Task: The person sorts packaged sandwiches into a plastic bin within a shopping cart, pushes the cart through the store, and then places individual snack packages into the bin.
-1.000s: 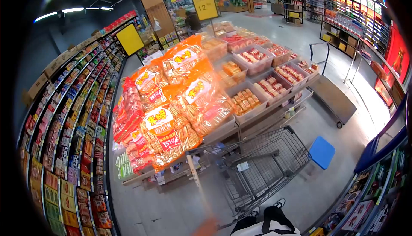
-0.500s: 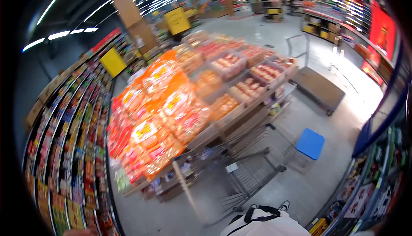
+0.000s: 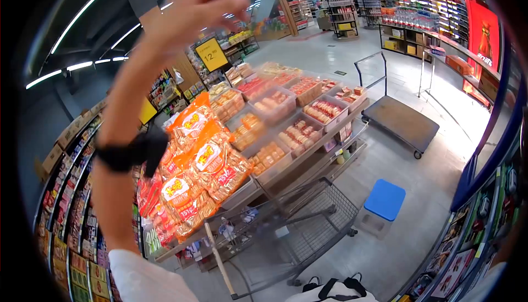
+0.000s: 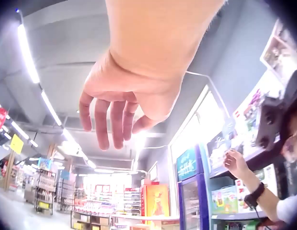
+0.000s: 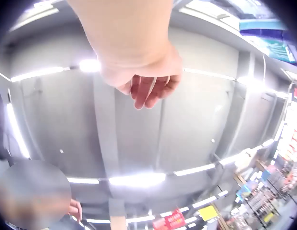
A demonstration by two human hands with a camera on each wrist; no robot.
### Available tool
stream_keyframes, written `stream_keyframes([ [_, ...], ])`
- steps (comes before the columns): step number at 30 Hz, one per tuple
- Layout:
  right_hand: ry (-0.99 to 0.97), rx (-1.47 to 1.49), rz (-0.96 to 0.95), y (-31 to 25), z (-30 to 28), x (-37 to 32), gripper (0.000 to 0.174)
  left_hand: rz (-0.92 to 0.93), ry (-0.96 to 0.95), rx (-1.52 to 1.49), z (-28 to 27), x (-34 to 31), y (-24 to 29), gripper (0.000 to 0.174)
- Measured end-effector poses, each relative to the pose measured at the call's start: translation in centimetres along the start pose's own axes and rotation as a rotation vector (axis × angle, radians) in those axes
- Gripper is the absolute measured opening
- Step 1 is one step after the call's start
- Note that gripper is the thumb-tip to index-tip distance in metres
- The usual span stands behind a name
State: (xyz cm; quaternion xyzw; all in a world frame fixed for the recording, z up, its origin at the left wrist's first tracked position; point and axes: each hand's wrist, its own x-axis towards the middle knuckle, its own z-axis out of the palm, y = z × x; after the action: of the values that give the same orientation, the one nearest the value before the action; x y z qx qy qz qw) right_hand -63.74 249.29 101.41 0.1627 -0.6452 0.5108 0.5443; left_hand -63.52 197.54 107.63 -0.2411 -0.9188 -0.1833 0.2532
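My left hand (image 3: 206, 8) is raised high in front of the head view, the arm crossing the stacked snack bags (image 3: 206, 156) behind it. In the left wrist view this hand (image 4: 122, 103) hangs with its fingers apart and loosely bent, and nothing is in it. My right hand (image 5: 148, 81) shows against the ceiling in the right wrist view, fingers loosely curled and holding nothing. The left wrist view also catches the right hand (image 4: 236, 163), lifted beside the shelves. Below the raised left arm stands a wire shopping cart (image 3: 324, 228) with a pale handle (image 3: 219, 261).
Clear bins of packaged snacks (image 3: 300, 137) fill the display's right half. A blue-topped stool (image 3: 385, 199) stands beyond the cart, and a flatbed trolley (image 3: 401, 123) farther back. Stocked shelves run along the left (image 3: 71, 192) and lower right (image 3: 462, 258).
A blurred hand near the cart handle dropped away to the lower left, and now the left hand is up high before the head camera. The head view has also shifted.
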Motion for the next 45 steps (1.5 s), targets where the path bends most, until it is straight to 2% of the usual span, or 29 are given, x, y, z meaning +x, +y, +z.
stream_keyframes([
  [1,0.01,-0.004,0.004,5.0,1.3,0.9,0.036,0.091,-0.052,-0.052,3.3,3.8,-2.8,0.024],
  [3,-0.364,-0.279,-0.012,16.5,3.4,2.7,0.052,0.09,0.002,0.053,10.1,9.2,-6.3,0.023],
  [4,-0.445,-0.099,-0.004,19.8,6.2,1.0,0.042,-0.001,0.024,0.073,13.8,11.1,-8.1,0.023],
  [5,-0.488,-0.004,-0.022,27.6,8.8,0.5,0.038,-0.088,0.034,0.023,17.2,11.0,-7.3,0.023],
  [6,-0.455,-0.314,-0.09,27.0,10.8,-3.9,0.034,-0.057,0.023,0.106,21.0,12.1,-9.6,0.021],
  [7,-0.592,-0.336,-0.062,28.7,12.6,-7.1,0.034,-0.04,0.027,0.163,24.7,11.5,-10.2,0.02],
  [8,-0.6,-0.476,-0.071,30.6,13.7,-10.6,0.034,-0.15,-0.048,0.039,28.8,11.1,-11.5,0.02],
  [9,-0.632,-0.396,-0.008,33.3,14.7,-14.0,0.033,-0.171,-0.084,0.089,32.2,9.6,-11.7,0.022],
  [10,-0.62,-0.398,-0.094,35.6,15.1,-17.6,0.032,-0.31,-0.177,0.087,36.1,8.0,-12.1,0.023],
  [11,-0.833,-0.639,0.016,37.7,15.7,-20.8,0.034,-0.222,-0.144,0.081,39.9,5.4,-12.5,0.023],
  [13,-0.876,-0.536,-0.22,41.1,14.6,-27.6,0.041,-0.383,-0.159,-0.033,49.2,-0.7,-15.4,0.022],
  [14,-0.992,-0.671,-0.11,42.7,14.3,-31.5,0.046,-0.421,-0.23,-0.21,51.5,-4.0,-15.6,0.022],
  [15,-1.111,-0.809,0.004,44.1,13.7,-35.5,0.051,-0.608,-0.225,-0.171,57.8,-7.8,-17.8,0.025],
  [17,-1.379,-0.915,0.188,46.8,12.1,-41.5,0.061,-0.694,-0.297,-0.296,64.1,-15.9,-19.1,0.03],
  [18,-1.483,-0.959,0.166,47.6,11.0,-43.8,0.065,-0.787,-0.432,-0.295,67.7,-19.8,-19.9,0.03],
  [19,-1.539,-0.983,0.15,49.2,9.8,-46.2,0.068,-0.663,-0.498,-0.246,74.5,-25.9,-23.1,0.03],
  [20,-1.602,-1.047,0.206,49.6,9.4,-47.3,0.07,-0.808,-0.458,-0.285,77.8,-29.7,-22.8,0.032],
  [21,-1.639,-1.076,0.229,49.9,8.6,-48.7,0.072,-0.865,-0.622,-0.372,75.7,-29.8,-20.9,0.032],
  [22,-1.672,-1.084,0.232,50.4,8.9,-49.4,0.074,-0.993,-0.52,-0.608,74.7,-30.2,-19.3,0.045],
  [24,-1.846,-1.062,0.209,49.9,10.8,-49.3,0.077,-1.239,-0.733,-0.5,78.3,-32.2,-20.2,0.044],
  [26,-1.831,-0.965,0.255,49.8,13.3,-49.8,0.077,-0.921,-0.662,-0.314,81.0,-33.8,-19.2,0.039],
  [28,-1.788,-0.875,0.351,49.3,16.0,-51.2,0.078,-1.058,-0.71,-0.316,84.6,-34.7,-20.1,0.041],
  [30,-1.91,-0.953,0.33,48.6,18.6,-52.2,0.079,-1.211,-0.546,-0.522,84.8,-34.3,-19.6,0.048],
  [31,-1.92,-0.901,0.322,49.0,19.4,-53.3,0.081,-1.181,-0.499,-0.412,90.3,-37.5,-21.2,0.053],
  [36,-1.972,-0.78,0.294,51.5,20.7,-58.3,0.083,-1.43,-0.319,-0.377,88.1,-33.3,-18.5,0.056],
  [38,-1.989,-0.753,0.292,52.9,20.3,-59.6,0.083,-1.462,-0.507,-0.498,88.7,-32.3,-18.4,0.053],
  [41,-2.007,-0.672,0.356,56.4,18.0,-61.9,0.082,-1.558,-0.432,-0.338,90.0,-30.9,-15.4,0.048],
  [43,-1.957,-0.484,0.218,60.3,14.4,-64.8,0.08,-1.129,-0.636,-0.148,96.7,-35.3,-15.4,0.042],
  [45,-1.937,-0.408,0.208,62.3,13.1,-65.1,0.078,-1.711,-0.176,-0.507,94.2,-29.9,-12.3,0.037],
])
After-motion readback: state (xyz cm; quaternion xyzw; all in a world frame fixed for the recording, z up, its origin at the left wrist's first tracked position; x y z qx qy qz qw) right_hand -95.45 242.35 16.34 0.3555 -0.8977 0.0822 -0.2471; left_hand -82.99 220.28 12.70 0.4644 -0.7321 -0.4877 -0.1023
